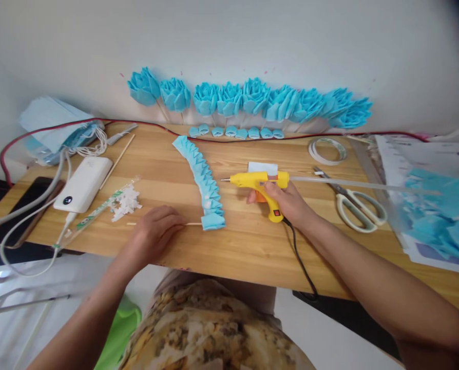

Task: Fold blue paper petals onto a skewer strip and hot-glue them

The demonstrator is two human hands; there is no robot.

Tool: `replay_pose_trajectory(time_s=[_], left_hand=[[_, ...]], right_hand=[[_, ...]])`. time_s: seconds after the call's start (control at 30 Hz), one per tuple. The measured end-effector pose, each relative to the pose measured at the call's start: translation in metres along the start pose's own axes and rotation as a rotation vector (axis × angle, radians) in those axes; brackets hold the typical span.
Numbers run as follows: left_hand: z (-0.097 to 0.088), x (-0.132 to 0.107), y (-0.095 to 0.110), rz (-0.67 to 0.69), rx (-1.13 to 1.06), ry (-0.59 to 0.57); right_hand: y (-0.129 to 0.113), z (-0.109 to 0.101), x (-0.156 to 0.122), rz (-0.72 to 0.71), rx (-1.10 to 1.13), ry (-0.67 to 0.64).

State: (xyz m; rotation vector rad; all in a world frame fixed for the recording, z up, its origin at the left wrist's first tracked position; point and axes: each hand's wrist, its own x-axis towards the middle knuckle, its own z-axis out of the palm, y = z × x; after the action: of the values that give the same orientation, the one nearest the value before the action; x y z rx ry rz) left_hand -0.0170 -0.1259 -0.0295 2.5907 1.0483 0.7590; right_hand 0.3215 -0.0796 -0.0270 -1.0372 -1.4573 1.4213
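Note:
My right hand [281, 198] grips a yellow glue gun [252, 180], its nozzle pointing left and a long clear glue stick [341, 182] sticking out behind. Left of the nozzle, a pleated blue strip [204, 177] lies in a curve on the table. A thin wooden stick [193, 224] lies along the front, its right end at the strip's lower end. My left hand [158, 231] is closed over the middle of this stick, fingers together. A small white block with an orange part [263, 168] sits just behind the gun.
Several blue flowers on sticks [229, 97] lean along the wall, with small blue pieces in front. White-handled scissors [358, 205], a tape roll [327, 150] and blue scraps [441, 205] are right. A power bank [83, 184], phone [21, 210] and white bits [125, 202] lie left.

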Motion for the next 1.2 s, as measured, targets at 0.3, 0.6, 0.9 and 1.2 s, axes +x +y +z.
replay_pose_trajectory(time_s=[0.3, 0.6, 0.9, 1.2], left_hand=[[0.000, 0.017, -0.009, -0.223, -0.010, 0.031], [-0.001, 0.024, -0.007, -0.202, -0.022, 0.010], [0.000, 0.005, -0.007, -0.062, 0.000, 0.036], [0.001, -0.002, -0.011, 0.003, -0.015, 0.044]], right_hand=[[-0.001, 0.000, -0.001, 0.010, 0.008, 0.000], [0.000, -0.001, -0.001, 0.002, -0.008, 0.003], [-0.001, -0.001, -0.001, 0.013, -0.019, -0.018], [0.002, -0.003, -0.005, 0.008, -0.060, -0.078]])
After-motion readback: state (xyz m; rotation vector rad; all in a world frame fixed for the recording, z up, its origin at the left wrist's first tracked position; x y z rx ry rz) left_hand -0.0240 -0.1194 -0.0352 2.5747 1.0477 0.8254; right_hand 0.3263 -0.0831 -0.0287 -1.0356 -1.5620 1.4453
